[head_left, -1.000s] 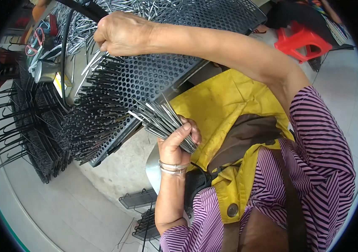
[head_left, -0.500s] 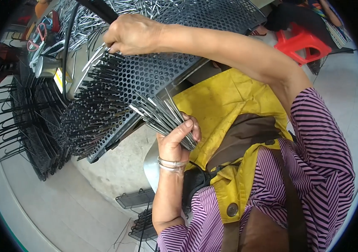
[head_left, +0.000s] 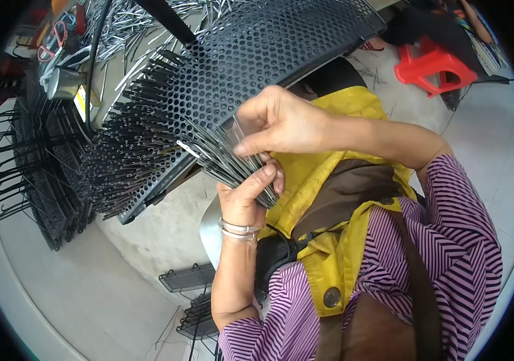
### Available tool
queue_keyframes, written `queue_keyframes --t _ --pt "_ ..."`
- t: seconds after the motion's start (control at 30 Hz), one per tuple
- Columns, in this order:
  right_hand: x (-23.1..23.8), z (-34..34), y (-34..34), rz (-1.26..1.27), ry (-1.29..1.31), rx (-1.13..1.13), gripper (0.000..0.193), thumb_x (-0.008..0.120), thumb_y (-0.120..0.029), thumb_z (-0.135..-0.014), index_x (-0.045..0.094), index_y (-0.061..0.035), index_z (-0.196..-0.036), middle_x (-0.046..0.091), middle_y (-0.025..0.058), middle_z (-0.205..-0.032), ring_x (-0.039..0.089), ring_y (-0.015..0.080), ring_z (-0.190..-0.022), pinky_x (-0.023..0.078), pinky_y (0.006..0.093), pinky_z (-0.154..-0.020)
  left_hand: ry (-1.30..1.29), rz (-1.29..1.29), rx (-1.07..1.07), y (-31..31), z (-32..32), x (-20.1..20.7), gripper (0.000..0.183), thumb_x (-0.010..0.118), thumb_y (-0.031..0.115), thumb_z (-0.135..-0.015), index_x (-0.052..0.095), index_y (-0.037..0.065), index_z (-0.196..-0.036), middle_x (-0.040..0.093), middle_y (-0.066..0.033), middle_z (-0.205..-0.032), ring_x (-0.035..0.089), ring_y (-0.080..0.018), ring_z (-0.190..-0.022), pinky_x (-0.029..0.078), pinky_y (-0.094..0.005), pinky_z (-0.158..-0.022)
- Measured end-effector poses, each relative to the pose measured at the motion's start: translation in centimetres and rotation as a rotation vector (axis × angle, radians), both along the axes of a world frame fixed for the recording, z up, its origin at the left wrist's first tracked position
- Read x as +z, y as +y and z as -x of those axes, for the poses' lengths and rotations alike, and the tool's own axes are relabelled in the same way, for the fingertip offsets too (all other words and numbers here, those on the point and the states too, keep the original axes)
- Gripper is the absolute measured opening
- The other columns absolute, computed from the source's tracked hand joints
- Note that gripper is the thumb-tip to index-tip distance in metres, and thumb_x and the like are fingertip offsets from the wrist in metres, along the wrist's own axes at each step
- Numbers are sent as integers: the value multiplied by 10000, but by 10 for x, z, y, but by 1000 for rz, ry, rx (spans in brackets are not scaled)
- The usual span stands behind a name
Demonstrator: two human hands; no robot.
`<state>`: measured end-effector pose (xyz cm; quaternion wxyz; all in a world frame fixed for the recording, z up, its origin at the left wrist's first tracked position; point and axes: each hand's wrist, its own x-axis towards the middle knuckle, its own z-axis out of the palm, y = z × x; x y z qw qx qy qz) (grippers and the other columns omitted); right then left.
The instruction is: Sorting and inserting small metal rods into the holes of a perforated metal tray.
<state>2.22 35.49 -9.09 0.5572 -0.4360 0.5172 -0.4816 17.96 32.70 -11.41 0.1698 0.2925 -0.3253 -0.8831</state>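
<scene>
My left hand (head_left: 251,189) is closed around a bundle of thin metal rods (head_left: 221,157), some silver and some dark, which fan out toward the upper left. Over the upper part of this bundle is my right hand (head_left: 284,123), its thumb and fingers apart beside the rods; the fingertips are partly smeared by motion. Just beyond the hands lies a black perforated rack (head_left: 236,66). Many dark rods (head_left: 133,141) stand packed in its holes along the left part, while its right part shows bare holes.
Loose silver rods (head_left: 133,30) are heaped behind the rack. Scissors (head_left: 58,42), a metal cup (head_left: 64,83) and a black upright bar (head_left: 169,21) stand near it. Black hooked racks (head_left: 43,168) are at the left, a red stool (head_left: 434,67) at the far right. A yellow apron (head_left: 347,102) covers my lap.
My right hand has come back from the rods on the rack's left part to the bundle in my left hand. The left hand keeps its hold, nearly in place.
</scene>
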Motion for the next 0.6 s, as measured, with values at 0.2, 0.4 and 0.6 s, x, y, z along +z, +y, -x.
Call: queue_keyframes --t 0.2,0.4,0.6 --pt "1 12 7 -71 -12 -148 50 634 -14 -737 596 17 -747 600 26 -658 521 42 -550 418 175 -481 -78 14 72 0 6 10 217 615 -18 -713 541 -36 -916 606 -149 -769 589 -227 -603 473 -281 -489" --pt "16 36 4 32 -118 -270 99 613 -16 -754 579 50 -820 610 105 -701 596 137 -553 499 223 -466 -43 -45 69 1 2 8 203 617 -23 -713 538 -38 -899 611 -196 -788 596 -245 -602 469 -301 -479" --pt "13 75 -45 323 -718 -456 90 601 -26 -760 572 55 -786 612 156 -765 615 211 -641 530 328 -598 -52 -84 85 2 1 7 168 635 -8 -695 564 -26 -846 567 -143 -660 511 -199 -475 417 -286 -435"
